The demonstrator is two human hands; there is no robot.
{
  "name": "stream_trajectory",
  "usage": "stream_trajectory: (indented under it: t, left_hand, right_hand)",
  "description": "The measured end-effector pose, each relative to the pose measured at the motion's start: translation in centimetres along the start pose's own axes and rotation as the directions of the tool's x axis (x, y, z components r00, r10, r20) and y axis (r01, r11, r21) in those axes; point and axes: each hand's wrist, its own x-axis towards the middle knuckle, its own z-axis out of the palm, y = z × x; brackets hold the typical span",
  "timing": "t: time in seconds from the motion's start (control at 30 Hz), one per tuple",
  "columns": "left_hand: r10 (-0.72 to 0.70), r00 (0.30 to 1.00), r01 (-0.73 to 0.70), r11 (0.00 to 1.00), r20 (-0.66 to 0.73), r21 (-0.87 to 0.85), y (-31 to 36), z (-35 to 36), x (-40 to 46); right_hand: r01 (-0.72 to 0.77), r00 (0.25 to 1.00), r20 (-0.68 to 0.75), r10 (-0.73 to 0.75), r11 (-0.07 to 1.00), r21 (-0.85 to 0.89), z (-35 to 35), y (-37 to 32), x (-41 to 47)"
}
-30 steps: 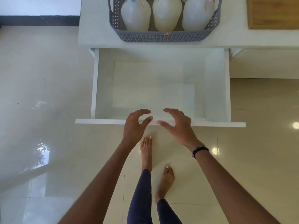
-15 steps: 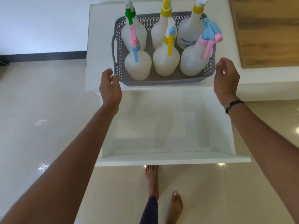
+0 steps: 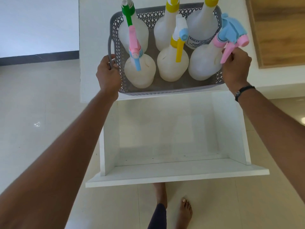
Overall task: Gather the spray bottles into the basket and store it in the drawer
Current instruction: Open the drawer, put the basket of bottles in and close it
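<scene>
A smooth white counter (image 3: 92, 47) stands on a glossy cream tiled floor (image 3: 41, 121), with a pale wall and dark skirting strip beyond the left hand (image 3: 108, 75) and a wood-grain panel (image 3: 280, 30) beyond the right hand (image 3: 236, 70). Between the two hands, at the counter's near edge, sits the grey plastic basket with lattice-perforated walls (image 3: 165, 92). In it stand six translucent white plastic spray bottles with coloured trigger heads (image 3: 172, 66), bulbous at the base and narrow at the neck, in two rows of three. The left hand is curled around the basket's thin looped grey side handle (image 3: 109, 47). The right hand grips the basket's opposite rim, its fingers touching the pink trigger of the nearest bottle. Below both wrists, the plain white box-shaped drawer (image 3: 178, 175) is pulled open.
</scene>
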Motion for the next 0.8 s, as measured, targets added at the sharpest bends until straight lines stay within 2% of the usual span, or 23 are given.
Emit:
stream_trajectory:
  t: [0.17,0.47,0.7,0.8]
  left_hand:
    - [0.046,0.997,-0.046,0.999,-0.057,0.007,-0.2,-0.5,-1.6]
    - [0.094,0.994,-0.094,0.996,-0.055,0.005,-1.7,-4.4,-10.4]
    - [0.075,0.997,-0.074,0.996,-0.019,0.051,-5.9,-8.4,-19.9]
    - [0.039,0.999,-0.039,0.997,-0.006,0.06,-8.2,-9.2,-22.8]
  right_hand:
    - [0.017,0.999,-0.026,-0.018,0.999,-0.034,-1.1,0.4,-1.8]
    - [0.01,0.997,-0.071,0.0,0.99,0.141,-7.9,0.6,-10.1]
    - [-0.043,0.999,0.005,0.044,0.968,0.247,-12.7,2.8,-19.7]
    - [-0.046,0.998,0.04,0.038,0.976,0.214,-13.8,4.4,-22.9]
